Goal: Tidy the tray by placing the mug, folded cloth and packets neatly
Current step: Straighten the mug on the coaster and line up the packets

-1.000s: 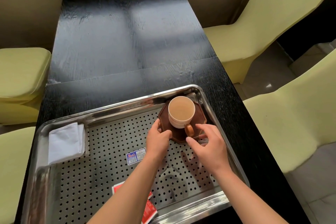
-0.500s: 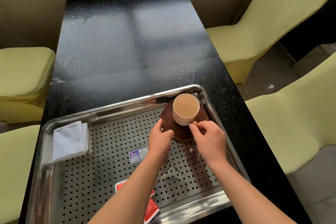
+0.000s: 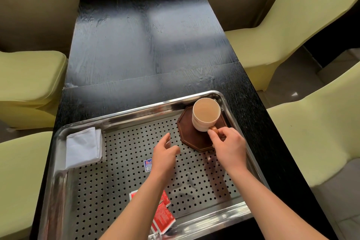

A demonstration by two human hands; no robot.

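I'm looking down on a long black tabletop [image 3: 140, 45], wood-grained and glossy, with pale window light smeared across its far half. A seam runs across it just beyond the middle. The only thing I see sitting directly on it is a steel tray [image 3: 134, 112], rectangular with a raised polished rim and a perforated floor. The tray sits at the near end, turned slightly askew to the tabletop's edges, its right rim close to the right edge. The far stretch of the tabletop shows just grain and glare. The tray's near rim runs to the bottom of my view.
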